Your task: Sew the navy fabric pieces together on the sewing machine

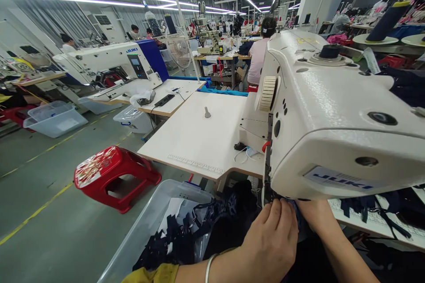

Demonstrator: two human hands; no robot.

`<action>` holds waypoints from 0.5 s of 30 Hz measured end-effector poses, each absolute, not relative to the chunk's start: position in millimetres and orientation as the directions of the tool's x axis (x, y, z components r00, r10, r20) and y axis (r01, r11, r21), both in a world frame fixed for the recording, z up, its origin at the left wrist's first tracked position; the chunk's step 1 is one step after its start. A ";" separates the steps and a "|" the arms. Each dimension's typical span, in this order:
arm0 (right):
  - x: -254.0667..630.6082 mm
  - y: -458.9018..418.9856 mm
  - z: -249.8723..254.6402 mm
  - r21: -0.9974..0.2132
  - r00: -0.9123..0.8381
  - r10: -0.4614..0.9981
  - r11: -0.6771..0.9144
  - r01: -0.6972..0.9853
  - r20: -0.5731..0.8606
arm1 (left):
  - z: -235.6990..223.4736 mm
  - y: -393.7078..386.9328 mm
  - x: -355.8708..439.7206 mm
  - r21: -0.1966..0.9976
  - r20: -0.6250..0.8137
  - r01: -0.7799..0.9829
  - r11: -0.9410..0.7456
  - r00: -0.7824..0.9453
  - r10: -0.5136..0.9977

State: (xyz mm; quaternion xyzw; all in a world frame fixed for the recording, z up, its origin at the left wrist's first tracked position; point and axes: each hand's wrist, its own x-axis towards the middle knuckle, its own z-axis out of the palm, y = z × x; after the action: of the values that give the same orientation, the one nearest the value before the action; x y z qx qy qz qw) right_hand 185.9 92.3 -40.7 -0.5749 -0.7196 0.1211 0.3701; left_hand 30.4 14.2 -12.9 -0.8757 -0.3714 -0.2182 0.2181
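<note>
Left grip (274,234): fingers bent, at dark cloth (302,225) below machine (348,141); hold cannot be told. Right grip (310,212): beside cloth, partly hidden; hold cannot be told. Bin (146,221): dark garments (172,239) inside. Table (199,137): white. Stool (116,177): red.

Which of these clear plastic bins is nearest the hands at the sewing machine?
The clear plastic bin in the foreground, low left of centre, with navy fabric pieces inside. The other clear plastic bins stand farther back, toward the left.
</note>
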 end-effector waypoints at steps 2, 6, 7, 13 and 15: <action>186.4 90.9 -36.6 -0.605 -0.056 0.924 0.292 0.741 0.378 | -13.8 14.1 30.6 -0.212 0.551 0.747 -0.630 0.624 0.554; 187.6 89.4 -32.1 -0.609 -0.047 0.930 0.276 0.743 0.364 | -15.4 14.1 31.8 -0.207 0.557 0.748 -0.630 0.620 0.553; 187.6 89.3 -32.0 -0.610 -0.045 0.931 0.274 0.743 0.363 | -15.3 13.9 32.3 -0.204 0.563 0.752 -0.627 0.614 0.553; 186.2 89.4 -33.5 -0.609 -0.043 0.925 0.282 0.741 0.377 | -10.8 13.2 33.9 -0.168 0.620 0.804 -0.570 0.536 0.573; 186.1 88.9 -34.0 -0.607 -0.041 0.921 0.289 0.740 0.388 | -9.2 13.8 33.4 -0.153 0.622 0.808 -0.569 0.526 0.580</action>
State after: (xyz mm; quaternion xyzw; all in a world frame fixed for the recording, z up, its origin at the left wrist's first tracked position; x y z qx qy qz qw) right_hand 186.1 88.9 -34.0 -0.5836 -0.7113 0.1214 0.3724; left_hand 33.4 13.8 -9.2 -0.8460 -0.4102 -0.2622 0.2173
